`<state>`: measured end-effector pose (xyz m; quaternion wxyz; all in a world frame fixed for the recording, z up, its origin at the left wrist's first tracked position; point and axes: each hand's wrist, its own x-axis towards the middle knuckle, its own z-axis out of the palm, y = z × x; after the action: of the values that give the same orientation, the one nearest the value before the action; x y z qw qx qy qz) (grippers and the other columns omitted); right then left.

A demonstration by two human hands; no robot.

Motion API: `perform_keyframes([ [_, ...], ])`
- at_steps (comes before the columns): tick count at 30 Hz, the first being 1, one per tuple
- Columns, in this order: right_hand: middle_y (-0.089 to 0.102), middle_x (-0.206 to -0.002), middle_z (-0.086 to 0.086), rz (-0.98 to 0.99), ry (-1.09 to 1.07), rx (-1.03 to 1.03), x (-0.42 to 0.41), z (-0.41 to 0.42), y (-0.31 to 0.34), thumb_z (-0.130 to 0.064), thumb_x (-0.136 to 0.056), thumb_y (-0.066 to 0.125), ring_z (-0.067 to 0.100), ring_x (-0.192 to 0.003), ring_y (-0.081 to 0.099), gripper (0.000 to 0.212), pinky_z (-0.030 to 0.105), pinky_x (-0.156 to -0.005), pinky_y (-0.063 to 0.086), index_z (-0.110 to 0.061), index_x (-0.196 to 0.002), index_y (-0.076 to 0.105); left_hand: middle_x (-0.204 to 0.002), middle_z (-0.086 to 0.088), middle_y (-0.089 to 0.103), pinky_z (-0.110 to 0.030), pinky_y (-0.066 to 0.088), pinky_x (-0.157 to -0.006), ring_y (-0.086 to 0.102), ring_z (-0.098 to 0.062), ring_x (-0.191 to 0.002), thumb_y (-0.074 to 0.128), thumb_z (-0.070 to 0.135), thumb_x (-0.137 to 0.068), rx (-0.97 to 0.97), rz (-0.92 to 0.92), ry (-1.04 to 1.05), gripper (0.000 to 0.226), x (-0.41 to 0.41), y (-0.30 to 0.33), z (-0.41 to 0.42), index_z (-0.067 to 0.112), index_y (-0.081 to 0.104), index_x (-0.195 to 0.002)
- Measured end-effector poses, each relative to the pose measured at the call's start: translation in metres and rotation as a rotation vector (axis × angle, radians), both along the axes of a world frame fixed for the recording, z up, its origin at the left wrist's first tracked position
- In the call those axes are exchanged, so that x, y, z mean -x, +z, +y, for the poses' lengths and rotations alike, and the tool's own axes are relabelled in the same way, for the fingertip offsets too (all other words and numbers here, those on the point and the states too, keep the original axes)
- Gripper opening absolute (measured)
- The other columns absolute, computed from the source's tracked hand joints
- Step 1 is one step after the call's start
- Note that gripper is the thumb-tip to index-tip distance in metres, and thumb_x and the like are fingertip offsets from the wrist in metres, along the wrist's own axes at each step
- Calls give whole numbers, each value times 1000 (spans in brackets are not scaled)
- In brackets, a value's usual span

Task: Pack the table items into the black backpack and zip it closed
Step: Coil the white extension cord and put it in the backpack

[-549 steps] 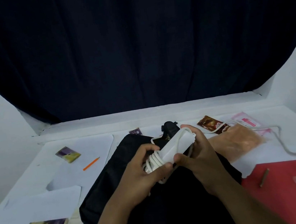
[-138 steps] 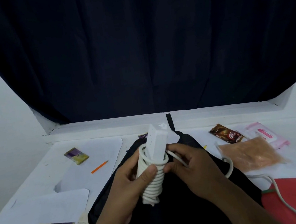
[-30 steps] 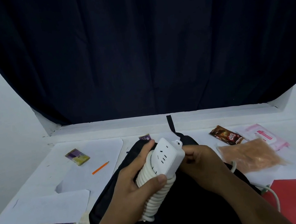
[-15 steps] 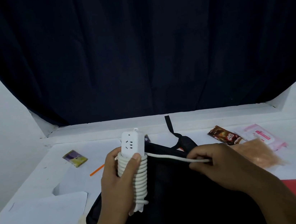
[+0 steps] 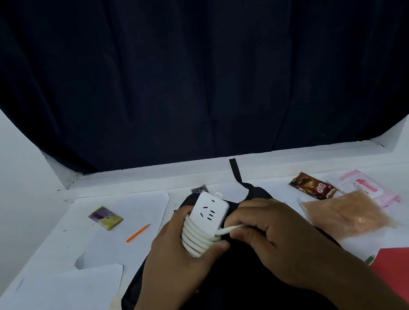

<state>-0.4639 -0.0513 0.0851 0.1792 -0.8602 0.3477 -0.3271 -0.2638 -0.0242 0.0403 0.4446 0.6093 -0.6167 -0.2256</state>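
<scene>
Head view: white power strip (image 5: 208, 213), rigid, cord (image 5: 196, 236) springy, coiled around it; above black backpack (image 5: 242, 293) mid-worktop. Left hand (image 5: 183, 259) fingers wrapped round coils; right hand (image 5: 273, 234) pinches loose cord end. Best held across the coils.

Left hand (image 5: 178, 257) gripping white power strip (image 5: 207, 213) wound in its cord, right hand (image 5: 273, 234) pinching loose cord end (image 5: 230, 229), black backpack (image 5: 242, 293) beneath on tabletop (image 5: 55, 252)

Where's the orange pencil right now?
In the head view the orange pencil lies on the table's left side, on a white paper sheet, between the small purple-yellow packet and the black backpack.
</scene>
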Motion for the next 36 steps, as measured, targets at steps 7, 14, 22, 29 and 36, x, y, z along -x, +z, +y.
perform_keyframes([
  [7, 65, -92, -18, -73, 3, -43, -5, 2, 0, -37, -95, 53, 6, -95, 60, 22, 21, -81, 46, -29, -102, 72, -94, 27, 70, -31, 56, -74, 67, 4, -85, 67, 75, -63, 45, 67, 108, 51, 11, 1, 4, 46, 58, -104],
  [14, 63, -80, -11, -130, -87, -160, 25, -10, -11, -22, -89, 72, 13, -81, 60, 16, 22, -72, 47, -34, -99, 68, -90, 15, 74, -39, 59, -79, 70, -4, -81, 74, 59, -68, -15, 142, 99, 44, -2, 1, 6, 39, 66, -106],
  [22, 69, -74, 1, -543, -131, -349, 29, -11, -2, -28, -78, 77, 11, -60, 62, 9, 18, -55, 46, -27, -80, 68, -102, 4, 75, -23, 54, -79, 70, -13, -93, 80, 49, -67, -86, 160, -271, 44, -5, 14, 9, 36, 70, -109],
  [29, 71, -63, -5, -560, -259, -468, 18, -14, -15, -17, -81, 79, 5, -54, 60, 12, 22, -58, 44, -23, -73, 73, -119, -12, 70, -31, 51, -90, 66, -30, -111, 77, 31, -74, -70, 292, -532, 61, 1, 25, 13, 8, 64, -129],
  [36, 73, -73, 3, -355, -205, -481, 10, -12, -23, -27, -82, 78, 19, -64, 67, 15, 34, -58, 54, -17, -74, 70, -112, -1, 70, -29, 54, -80, 68, -20, -98, 75, 43, -68, -15, 475, -356, 64, 11, 17, 16, 32, 54, -128],
])
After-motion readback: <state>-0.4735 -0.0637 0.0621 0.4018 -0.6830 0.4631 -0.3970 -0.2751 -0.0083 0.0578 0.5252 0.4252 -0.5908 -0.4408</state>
